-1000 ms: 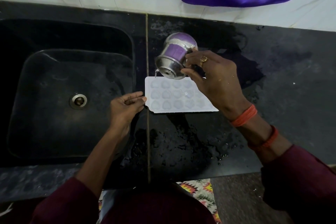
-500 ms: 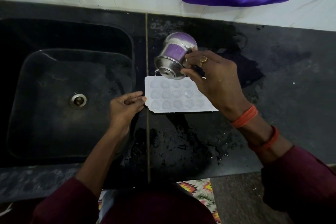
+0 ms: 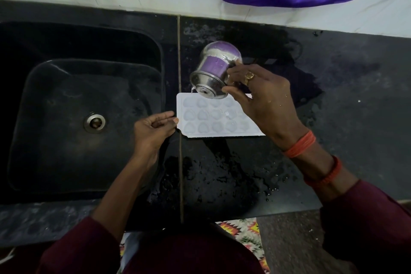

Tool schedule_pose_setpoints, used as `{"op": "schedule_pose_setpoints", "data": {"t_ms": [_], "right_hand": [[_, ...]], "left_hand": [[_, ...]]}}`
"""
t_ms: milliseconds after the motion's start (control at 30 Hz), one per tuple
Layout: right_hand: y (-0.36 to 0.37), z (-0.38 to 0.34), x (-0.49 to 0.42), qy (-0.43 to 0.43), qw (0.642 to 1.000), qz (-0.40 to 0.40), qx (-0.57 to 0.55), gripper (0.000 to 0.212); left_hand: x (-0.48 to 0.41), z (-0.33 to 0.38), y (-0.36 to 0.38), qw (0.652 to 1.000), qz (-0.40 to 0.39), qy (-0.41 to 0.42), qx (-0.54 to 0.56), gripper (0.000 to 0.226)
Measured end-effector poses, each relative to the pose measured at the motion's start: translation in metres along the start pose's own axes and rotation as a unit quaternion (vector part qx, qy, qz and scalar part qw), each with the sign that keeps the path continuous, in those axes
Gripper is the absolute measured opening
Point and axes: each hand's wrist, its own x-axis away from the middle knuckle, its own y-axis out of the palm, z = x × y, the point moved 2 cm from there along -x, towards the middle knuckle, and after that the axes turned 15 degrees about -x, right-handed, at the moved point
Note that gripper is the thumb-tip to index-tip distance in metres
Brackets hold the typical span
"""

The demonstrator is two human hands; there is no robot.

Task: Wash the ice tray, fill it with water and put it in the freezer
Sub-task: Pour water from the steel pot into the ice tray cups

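Just right of the sink (image 3: 66,35), the left hand (image 3: 153,131), fingers curled, pinches the left edge of the white ice tray (image 3: 213,118). The tray lies flat on the wet black counter (image 3: 222,173) and runs rightward under the right hand (image 3: 264,100). That hand clasps a tilted steel cup (image 3: 214,71) over the tray's far edge, dribbling water.

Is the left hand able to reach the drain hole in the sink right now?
Probably yes. The left hand sits just beside the sink, and nothing lies between it and the drain. It would first have to let go of the ice tray edge it seems to hold.
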Motion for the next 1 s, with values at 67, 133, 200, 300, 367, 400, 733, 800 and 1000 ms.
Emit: {"op": "schedule_pose_setpoints", "data": {"t_ms": [67, 133, 200, 300, 367, 400, 733, 800, 1000], "right_hand": [[-0.0003, -0.0001, 0.0003, -0.001, 1.000, -0.003, 0.002, 0.017], [-0.0002, 0.0000, 0.0005, -0.002, 1.000, -0.006, 0.004, 0.017], [0.0001, 0.0005, 0.0008, -0.001, 1.000, -0.011, 0.004, 0.017], [-0.0002, 0.0018, 0.0003, 0.005, 1.000, -0.017, 0.008, 0.018], [-0.0007, 0.0016, -0.0001, 0.003, 1.000, -0.016, 0.011, 0.017], [-0.0011, 0.0012, -0.0003, 0.000, 1.000, -0.015, 0.011, 0.017], [-0.0005, 0.0025, -0.0005, 0.014, 1.000, -0.016, 0.005, 0.018], [-0.0009, 0.0030, -0.0003, 0.019, 1.000, -0.014, 0.004, 0.019], [-0.0018, 0.0042, -0.0032, 0.088, 0.994, 0.011, -0.060, 0.019]], "left_hand": [[0.0004, 0.0008, 0.0001, 1.000, 0.000, 0.002, 0.000, 0.027], [0.0008, 0.0013, 0.0003, 1.000, -0.001, 0.001, 0.003, 0.027], [0.0014, 0.0018, 0.0006, 1.000, -0.002, 0.002, 0.005, 0.026], [0.0016, 0.0021, 0.0009, 1.000, 0.000, 0.003, 0.002, 0.027], [0.0016, 0.0019, 0.0008, 1.000, 0.000, 0.004, 0.000, 0.027], [0.0014, 0.0016, 0.0008, 1.000, -0.001, 0.005, -0.003, 0.027], [0.0004, 0.0017, 0.0000, 1.000, -0.001, 0.001, -0.011, 0.029], [0.0004, 0.0022, -0.0006, 1.000, 0.000, -0.001, -0.011, 0.029], [0.0027, 0.0045, -0.0002, 1.000, 0.003, -0.004, -0.007, 0.028]]}}
